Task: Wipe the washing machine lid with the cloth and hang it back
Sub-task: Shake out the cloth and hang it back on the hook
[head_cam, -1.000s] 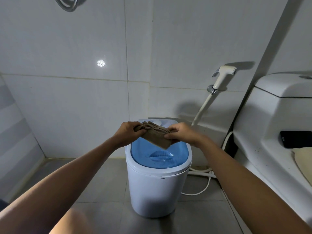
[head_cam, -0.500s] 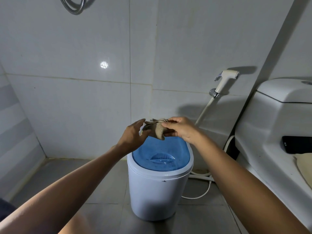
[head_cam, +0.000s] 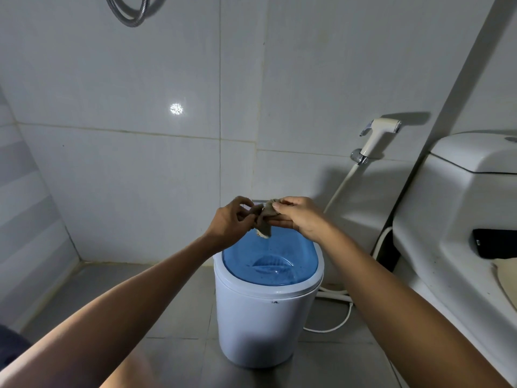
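grey wall tiles are filling the background, with a toilet cistern standing at the right and a bidet sprayer hanging on the wall beside it. i am looking down at a small white washing machine sitting on the floor; its blue lid is lying closed and is showing dark specks.

i am holding the cloth in the air just above the rear edge of the lid, not touching it. my left hand is pinching one end with curled fingers, and my right hand is clamping the other end between thumb and flattened fingers. i judge that both hands are bunching the cloth into a compact pad, so that one palm can press it flat against the lid; wiping has not yet begun.

compared with one second ago, the cloth is now gathered much smaller: it was stretched as a wide folded strip between the hands, and now only a short tail is hanging below them. half a second ago the left hand was lying open beside the cloth; now it is gripping it. the hands are also sitting closer together.
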